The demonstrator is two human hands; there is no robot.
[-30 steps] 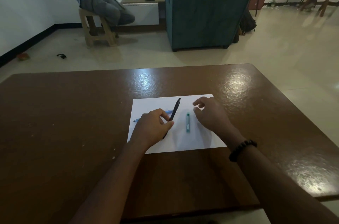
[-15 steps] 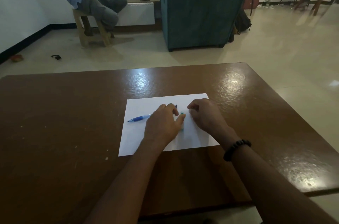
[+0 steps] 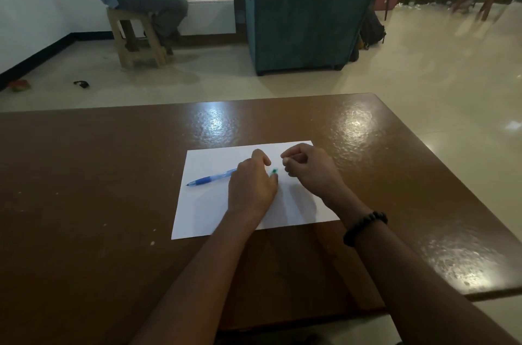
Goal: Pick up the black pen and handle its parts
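Small green item (image 3: 274, 172), prob. a slim plastic tube or case, shows only at its far end: a teal-green tip poking out past the left hand (image 3: 252, 186), w/ a paler band near the end. The rest is hidden under the hand, so full shape and length can't be told. It sits on the white sheet of paper (image 3: 209, 212), roughly mid-sheet, in the gap between both hands.

Left hand lies knuckles-up over it, fingers curled down, thumb side touching the green tip (looks like a pinch, but the contact itself is hidden). Right hand (image 3: 309, 172) is just beside, fingers curled in toward the palm, thumb against forefinger; nothing visible in it, and it's apart from the green tip. Black bead bracelet (image 3: 364, 227) on the right wrist.

Blue pen (image 3: 210, 178) lies on the paper to the left, slanted, tip pointing left, its far end hidden behind the left hand. Paper rests on a glossy brown table (image 3: 84, 203).
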